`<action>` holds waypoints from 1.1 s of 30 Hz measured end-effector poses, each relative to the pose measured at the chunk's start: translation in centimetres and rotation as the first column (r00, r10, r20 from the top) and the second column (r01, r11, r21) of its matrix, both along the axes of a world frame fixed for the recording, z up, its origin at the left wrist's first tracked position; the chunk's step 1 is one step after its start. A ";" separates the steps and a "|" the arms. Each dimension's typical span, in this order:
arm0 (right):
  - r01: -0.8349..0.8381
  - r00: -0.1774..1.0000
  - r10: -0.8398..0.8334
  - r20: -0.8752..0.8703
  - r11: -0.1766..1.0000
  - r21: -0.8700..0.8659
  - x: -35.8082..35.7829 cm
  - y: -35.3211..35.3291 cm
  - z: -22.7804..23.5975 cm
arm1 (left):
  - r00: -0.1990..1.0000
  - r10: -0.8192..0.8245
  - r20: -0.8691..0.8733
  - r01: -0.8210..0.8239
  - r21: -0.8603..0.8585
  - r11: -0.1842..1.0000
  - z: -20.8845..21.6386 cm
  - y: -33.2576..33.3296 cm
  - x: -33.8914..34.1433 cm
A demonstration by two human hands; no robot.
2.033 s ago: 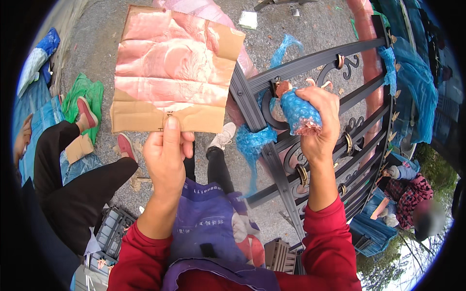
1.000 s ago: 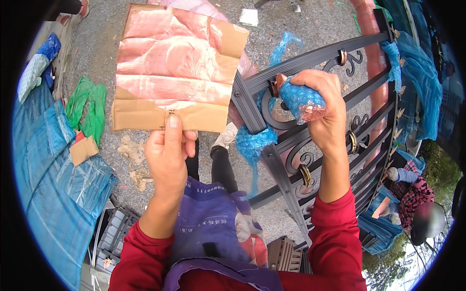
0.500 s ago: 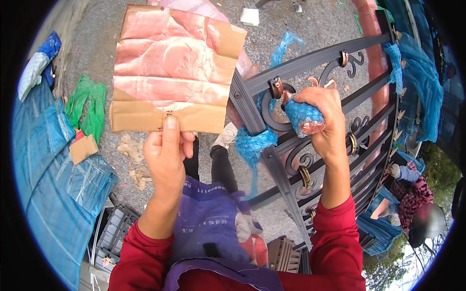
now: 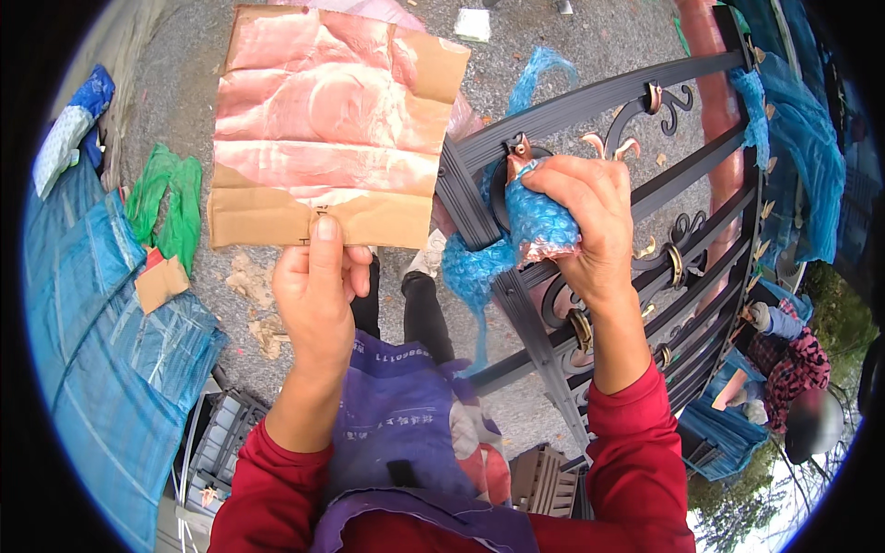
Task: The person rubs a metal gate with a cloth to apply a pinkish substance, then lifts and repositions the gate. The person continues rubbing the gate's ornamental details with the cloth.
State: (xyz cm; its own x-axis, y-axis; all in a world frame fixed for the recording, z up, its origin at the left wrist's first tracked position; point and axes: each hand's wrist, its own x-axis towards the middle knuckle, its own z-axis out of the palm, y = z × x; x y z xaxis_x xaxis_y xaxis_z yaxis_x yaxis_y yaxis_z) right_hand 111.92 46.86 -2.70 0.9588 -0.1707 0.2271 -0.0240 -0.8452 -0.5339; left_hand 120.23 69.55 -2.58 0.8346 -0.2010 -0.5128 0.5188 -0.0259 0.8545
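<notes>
My left hand [image 4: 318, 276] pinches the lower edge of a creased cardboard sheet [image 4: 336, 115], its thumb on top. Copper-pink paint coats most of the sheet. In my right hand [image 4: 595, 221] is a wad of blue bubble wrap [image 4: 544, 217] with copper paint on its lower end. The wad's upper tip is at a copper-coloured collar on a scroll of the black metal gate [image 4: 590, 109]; whether they touch is hard to tell. More blue bubble wrap [image 4: 477, 267] is wrapped round the gate's near frame bar.
Blue sheeting [image 4: 111, 350] spreads along the left, with a green plastic bag [image 4: 166, 198] and a cardboard scrap [image 4: 161, 284] by it. Another person [image 4: 793, 359] in a checked top and helmet is beyond the gate at right. A grey crate [image 4: 221, 442] stands at lower left.
My right hand has moved left with the bubble wrap wad, bringing it up to the collar on the scroll. The cardboard in my left hand has barely moved.
</notes>
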 end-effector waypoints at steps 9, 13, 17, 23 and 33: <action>0.058 0.998 -0.058 0.017 0.998 -0.014 -0.1 0.6 -0.5 | 1.000 -0.024 0.008 0.024 0.010 1.000 -0.2 0.1 -0.3; 0.141 0.990 -0.142 -0.019 0.990 -0.006 -1.1 -0.2 0.0 | 0.999 -0.032 0.025 0.031 0.015 0.999 0.1 0.2 -0.3; 0.161 0.984 -0.170 0.046 0.976 0.149 -2.0 -1.3 -0.1 | 1.000 -0.006 0.009 0.006 0.019 1.000 -0.3 0.4 0.0; 0.070 0.997 -0.072 0.006 0.990 0.126 -0.6 -1.7 -1.4 | 0.999 -0.027 0.018 0.027 0.026 0.999 0.0 -0.3 -0.4; 0.073 0.995 -0.085 0.043 0.974 0.215 -0.1 -1.4 -0.6 | 0.999 -0.043 0.030 0.043 0.027 0.999 0.1 -0.2 -0.1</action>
